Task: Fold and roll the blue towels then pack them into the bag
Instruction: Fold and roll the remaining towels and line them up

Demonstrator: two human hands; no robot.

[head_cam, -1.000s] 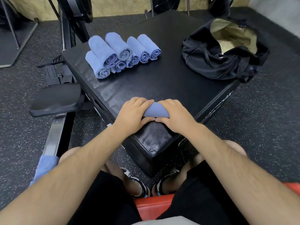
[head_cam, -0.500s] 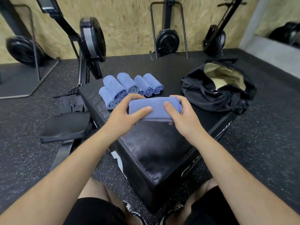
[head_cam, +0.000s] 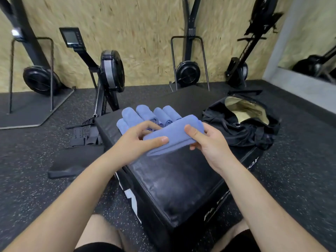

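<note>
While both hands grip it, the blue towel [head_cam: 175, 136] is held as a roll above the black box [head_cam: 172, 180], tilted so that its right end sits higher than its left. The left hand [head_cam: 135, 142] holds the left end, thumb laid flat along the top and fingers curled behind the roll. The right hand [head_cam: 209, 144] holds the right end, thumb pressed on the upper face and fingers wrapped underneath; their tips show below the lower edge. A loose flap of the towel hangs along the underside.

Beyond the hands, a pile of rolled towels [head_cam: 143, 112] rests on the far left part of the box, partly hidden by the left hand; the count cannot be told. The bag [head_cam: 241, 131], black with a tan lining, sits open on the far right part of the box, well apart from the pile.

Rowing machines [head_cam: 111, 70] stand on the dark speckled floor [head_cam: 36, 151] against a board wall [head_cam: 141, 33].
</note>
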